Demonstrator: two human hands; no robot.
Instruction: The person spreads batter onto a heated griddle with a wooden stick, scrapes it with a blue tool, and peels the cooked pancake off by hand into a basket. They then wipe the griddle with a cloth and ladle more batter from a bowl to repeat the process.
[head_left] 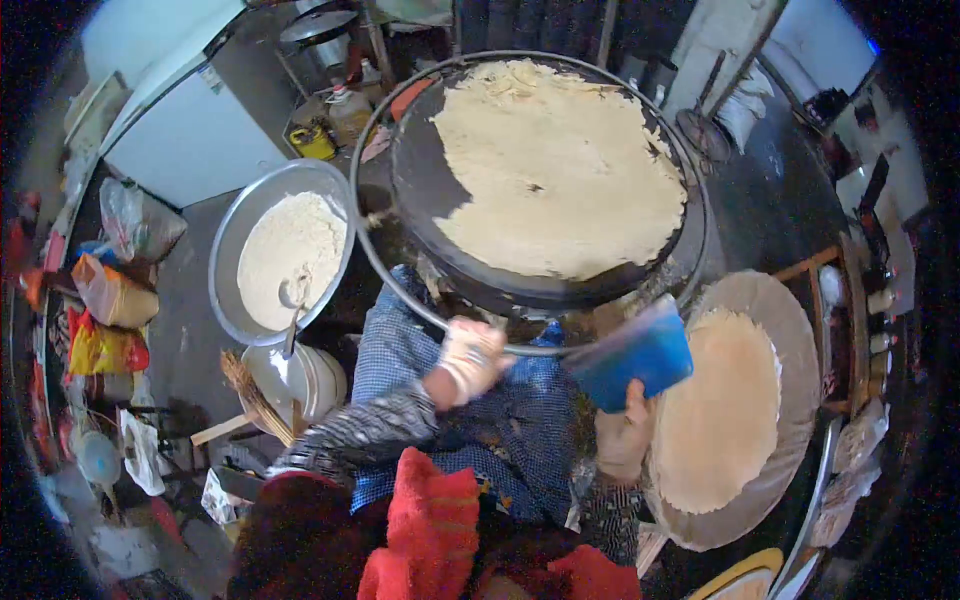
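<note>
A wide sheet of pale batter lies over most of the round black griddle, its edges ragged and its left side leaving dark surface bare. My left hand, in a whitish glove, is closed at the near side of the metal ring around the griddle; what its fingers hold, if anything, is hidden. In my right hand is a flat blue scraper, blurred on its left side and raised at the griddle's near right edge. Just right of that hand, a thin round flatbread lies on a large round tray.
At left stands a metal basin of batter with a ladle in it. A white bucket and a straw brush are below it. A white cabinet stands behind; bagged goods line the far left.
</note>
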